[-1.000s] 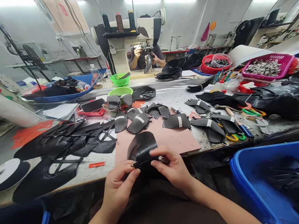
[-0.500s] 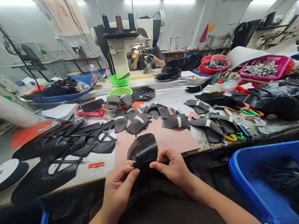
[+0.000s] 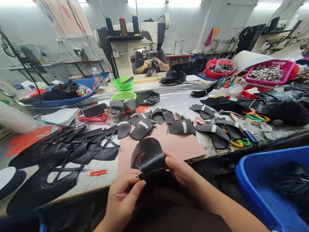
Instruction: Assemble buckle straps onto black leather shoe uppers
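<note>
A curved black leather shoe upper (image 3: 152, 156) is held up at the table's front edge, bent into an arch with a cut-out on its left side. My left hand (image 3: 123, 195) pinches its lower left end between thumb and fingers, beside a small metal fitting. At the right edge, my right hand (image 3: 180, 169) grips the same piece, its fingertips partly hidden behind the leather. Just beyond lie several dark pieces with white tape strips, among them a taped piece (image 3: 181, 126), on a pink board (image 3: 188, 145).
Black strapped uppers (image 3: 101, 151) lie in a heap to the left. A hammer (image 3: 243, 129) and scissors (image 3: 238, 143) lie to the right. Blue bins (image 3: 251, 180) stand below the edge. Across the table, a person (image 3: 163, 61) works at a sewing machine (image 3: 123, 54).
My right hand has shifted from a fingertip pinch at the lower edge to a grip round the right side of the upper. My left hand keeps its pinch.
</note>
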`<state>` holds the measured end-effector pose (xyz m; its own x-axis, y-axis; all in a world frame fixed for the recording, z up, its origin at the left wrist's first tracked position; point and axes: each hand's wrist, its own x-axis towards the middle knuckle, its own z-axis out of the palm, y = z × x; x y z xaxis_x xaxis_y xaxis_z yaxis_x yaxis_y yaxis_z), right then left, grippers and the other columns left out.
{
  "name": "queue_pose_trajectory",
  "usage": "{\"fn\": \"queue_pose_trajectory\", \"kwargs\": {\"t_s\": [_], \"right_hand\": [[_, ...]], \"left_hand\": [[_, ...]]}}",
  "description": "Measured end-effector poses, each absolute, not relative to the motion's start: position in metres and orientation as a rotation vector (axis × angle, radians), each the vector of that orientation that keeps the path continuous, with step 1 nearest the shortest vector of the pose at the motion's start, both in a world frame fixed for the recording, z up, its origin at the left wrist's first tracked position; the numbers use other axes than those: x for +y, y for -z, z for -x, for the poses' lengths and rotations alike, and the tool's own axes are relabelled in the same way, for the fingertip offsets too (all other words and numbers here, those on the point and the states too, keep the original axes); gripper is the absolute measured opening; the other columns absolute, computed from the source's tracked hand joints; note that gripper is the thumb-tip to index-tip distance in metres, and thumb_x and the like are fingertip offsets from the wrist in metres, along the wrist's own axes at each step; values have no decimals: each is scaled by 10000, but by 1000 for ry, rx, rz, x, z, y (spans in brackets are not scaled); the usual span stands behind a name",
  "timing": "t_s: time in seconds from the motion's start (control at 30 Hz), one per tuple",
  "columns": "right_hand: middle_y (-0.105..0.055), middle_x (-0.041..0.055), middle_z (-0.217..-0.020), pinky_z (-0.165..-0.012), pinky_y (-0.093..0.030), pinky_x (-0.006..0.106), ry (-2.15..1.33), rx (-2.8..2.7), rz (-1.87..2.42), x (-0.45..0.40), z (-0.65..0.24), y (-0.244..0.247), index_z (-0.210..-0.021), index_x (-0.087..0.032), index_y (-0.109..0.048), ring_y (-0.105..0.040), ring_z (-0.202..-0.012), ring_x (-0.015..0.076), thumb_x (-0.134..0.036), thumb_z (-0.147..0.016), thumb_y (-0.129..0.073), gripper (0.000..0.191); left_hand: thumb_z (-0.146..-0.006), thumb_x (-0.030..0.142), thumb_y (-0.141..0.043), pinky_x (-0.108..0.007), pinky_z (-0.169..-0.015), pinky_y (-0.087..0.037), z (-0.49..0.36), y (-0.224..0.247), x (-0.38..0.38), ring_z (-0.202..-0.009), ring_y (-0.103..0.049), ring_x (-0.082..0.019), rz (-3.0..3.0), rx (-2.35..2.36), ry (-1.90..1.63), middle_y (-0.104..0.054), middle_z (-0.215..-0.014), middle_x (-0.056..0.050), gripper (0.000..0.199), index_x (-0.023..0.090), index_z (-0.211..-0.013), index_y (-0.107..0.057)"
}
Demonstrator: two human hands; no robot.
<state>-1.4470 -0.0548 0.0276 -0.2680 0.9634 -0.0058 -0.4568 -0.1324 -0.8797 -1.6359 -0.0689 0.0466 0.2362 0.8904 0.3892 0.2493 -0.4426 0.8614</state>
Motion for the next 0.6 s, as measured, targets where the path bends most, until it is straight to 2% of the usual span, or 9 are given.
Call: {"fn": "queue_pose_trajectory", "kwargs": {"t_s": [0.1, 0.27, 0.37, 0.47, 0.53, 0.6], "right_hand": [[-628, 1, -709, -674, -462, 280, -1679, -1093, 714, -48, 1440, -46, -813, -173, -626, -586, -674, 149, -468, -713, -687, 318], [-670, 28, -823, -799, -476, 312, -1282, -1703, 615, -43, 1430, -85, -832, -190, -662, -625, -837, 188, -297, -831, -570, 141], [-670, 60, -840, -819, -484, 318, -1119, -1997, 499, -42, 1436, -91, -843, -184, -649, -633, -858, 197, -261, -858, -503, 166], [-660, 72, -841, -830, -485, 311, -999, -2043, 469, -41, 1444, -81, -851, -174, -623, -628, -858, 196, -220, -801, -496, 144], [-650, 56, -820, -805, -492, 290, -953, -2017, 511, -39, 1445, -72, -821, -176, -607, -622, -812, 183, -196, -742, -487, 145], [-639, 42, -814, -764, -499, 257, -926, -2020, 553, -35, 1443, -64, -790, -181, -589, -610, -769, 164, -203, -721, -468, 140]], "left_hand": [[-774, 166, -603, -208, -665, -521, 1637, -51, -65, -703, -644, -157, -1951, 923, -1009, -682, -754, -6, 73, 218, -733, -635], [-852, 216, -485, -250, -732, -526, 1635, -61, -43, -819, -653, -193, -2047, 950, -616, -701, -909, -31, 190, 238, -953, -644], [-828, 215, -475, -293, -750, -536, 1633, -47, -19, -834, -657, -223, -2181, 976, -640, -706, -910, -52, 213, 234, -911, -670], [-797, 237, -505, -368, -798, -537, 1635, -17, 1, -846, -658, -256, -2410, 908, -780, -707, -864, -84, 190, 218, -840, -690], [-811, 247, -518, -353, -754, -554, 1637, 3, 4, -802, -662, -243, -2505, 831, -775, -703, -821, -81, 181, 219, -842, -695], [-818, 292, -569, -306, -741, -557, 1638, 16, -1, -827, -659, -219, -2505, 779, -819, -701, -868, -63, 145, 249, -884, -691]]}}
